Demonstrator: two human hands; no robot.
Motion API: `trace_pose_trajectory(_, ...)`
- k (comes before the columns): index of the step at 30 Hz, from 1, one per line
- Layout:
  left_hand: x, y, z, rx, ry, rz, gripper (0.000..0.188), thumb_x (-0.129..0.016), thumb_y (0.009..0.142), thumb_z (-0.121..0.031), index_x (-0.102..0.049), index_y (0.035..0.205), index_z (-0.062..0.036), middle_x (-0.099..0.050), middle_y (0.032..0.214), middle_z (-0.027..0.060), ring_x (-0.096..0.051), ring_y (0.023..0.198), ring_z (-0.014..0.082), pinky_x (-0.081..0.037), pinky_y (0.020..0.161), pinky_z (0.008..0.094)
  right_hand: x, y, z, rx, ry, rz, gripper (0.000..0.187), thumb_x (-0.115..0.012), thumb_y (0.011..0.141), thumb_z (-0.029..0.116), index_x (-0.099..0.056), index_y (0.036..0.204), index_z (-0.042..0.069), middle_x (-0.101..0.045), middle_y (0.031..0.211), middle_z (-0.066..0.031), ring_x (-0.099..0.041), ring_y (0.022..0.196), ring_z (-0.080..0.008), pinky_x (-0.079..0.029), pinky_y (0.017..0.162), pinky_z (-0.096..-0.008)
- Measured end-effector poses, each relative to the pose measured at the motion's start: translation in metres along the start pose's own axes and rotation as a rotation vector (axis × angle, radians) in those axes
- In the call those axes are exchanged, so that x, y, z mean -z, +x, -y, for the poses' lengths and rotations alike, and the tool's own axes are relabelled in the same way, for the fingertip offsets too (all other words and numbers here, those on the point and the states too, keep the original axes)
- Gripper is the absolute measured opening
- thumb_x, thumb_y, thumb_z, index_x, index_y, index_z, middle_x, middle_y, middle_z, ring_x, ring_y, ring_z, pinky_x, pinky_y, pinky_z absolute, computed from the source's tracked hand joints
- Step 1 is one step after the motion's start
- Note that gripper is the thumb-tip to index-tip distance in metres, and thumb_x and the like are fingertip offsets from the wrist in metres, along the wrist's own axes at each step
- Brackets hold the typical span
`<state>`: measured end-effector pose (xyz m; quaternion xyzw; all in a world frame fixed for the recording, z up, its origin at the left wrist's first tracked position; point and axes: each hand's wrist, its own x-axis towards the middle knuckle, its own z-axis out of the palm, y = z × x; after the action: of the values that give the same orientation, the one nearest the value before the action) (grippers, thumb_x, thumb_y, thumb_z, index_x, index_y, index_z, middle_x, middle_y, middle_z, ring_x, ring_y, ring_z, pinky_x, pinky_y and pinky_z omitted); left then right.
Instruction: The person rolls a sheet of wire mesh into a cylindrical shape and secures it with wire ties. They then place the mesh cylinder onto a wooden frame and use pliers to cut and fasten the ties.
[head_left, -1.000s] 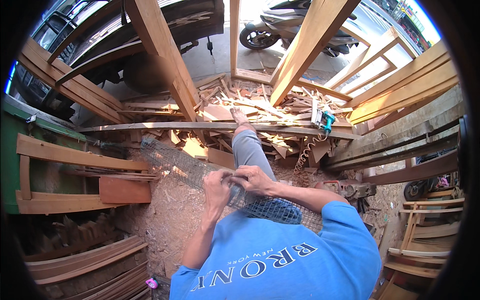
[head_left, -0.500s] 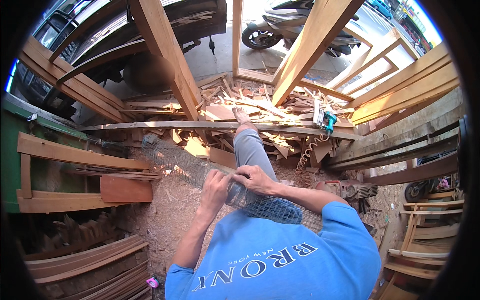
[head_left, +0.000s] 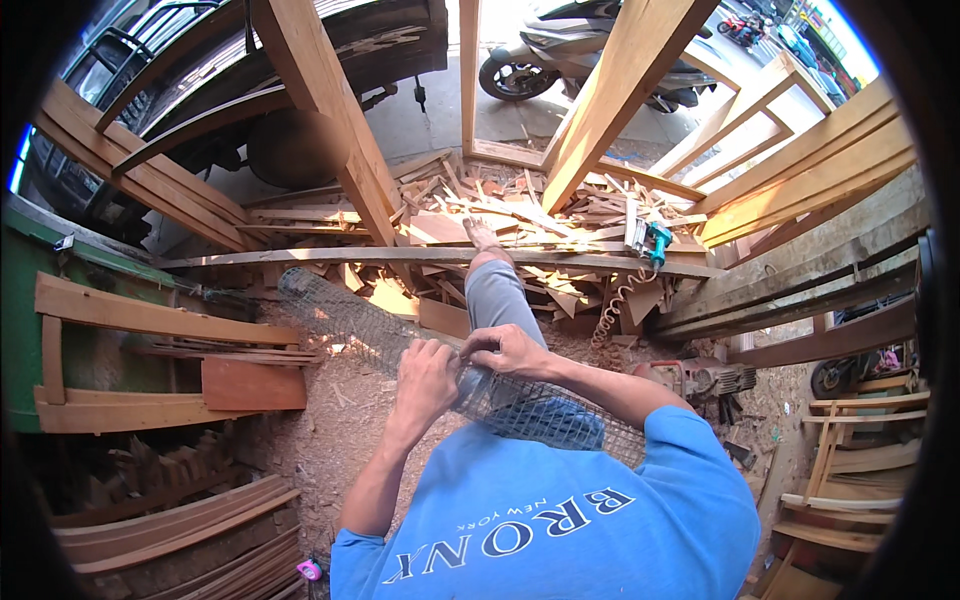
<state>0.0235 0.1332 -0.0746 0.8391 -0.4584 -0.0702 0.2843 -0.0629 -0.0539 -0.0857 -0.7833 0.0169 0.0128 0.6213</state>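
Note:
A long tube of grey wire mesh (head_left: 350,325) lies slantwise across my lap, from the far left to beside my right upper arm. My left hand (head_left: 428,378) is closed on its upper edge near the middle. Right beside it, my right hand (head_left: 508,352) grips the same mesh with bent fingers, thumb toward the left hand. The fingertips are partly hidden, so any small piece between them cannot be made out. Under the mesh show my blue shorts (head_left: 570,422) and a grey-clad leg (head_left: 500,300) stretched toward the scrap pile.
Wood offcuts (head_left: 520,210) are heaped ahead behind a long plank (head_left: 400,257). A teal air tool (head_left: 658,243) with a coiled hose hangs at the right, above a red machine (head_left: 690,378). Curved wooden pieces (head_left: 180,515) are stacked left, near a pink tape measure (head_left: 310,569).
Both hands stay on the mesh with only a slight shift of the fingers. The far left end of the mesh has moved a little. A motorbike has come into view on the street.

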Motion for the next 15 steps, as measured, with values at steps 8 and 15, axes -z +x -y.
trace_pose_trajectory(8,-0.020,-0.009,-0.001,0.377,-0.248,-0.030,0.016,-0.068,0.088,-0.023,-0.071,0.088,-0.0080,-0.062,0.104,0.0079,-0.050,0.111,0.0286,-0.028,0.098,0.0475,0.004,0.006,-0.002,0.037,-0.345,0.117,0.015,-0.069,0.086,0.008,-0.074,0.099,0.003,-0.073,0.087,-0.0149,-0.071,0.086,-0.0280,-0.055,0.077,-0.0371)
trace_pose_trajectory(15,-0.032,-0.009,0.001,0.420,-0.373,-0.146,0.018,-0.072,0.086,-0.027,-0.075,0.088,-0.0095,-0.066,0.108,0.0045,-0.049,0.116,0.0254,-0.026,0.101,0.0449,-0.005,-0.004,0.013,0.257,-0.843,0.143,0.016,-0.059,0.084,0.008,-0.063,0.097,-0.001,-0.066,0.096,-0.0174,-0.065,0.099,-0.0317,-0.050,0.085,-0.0421)
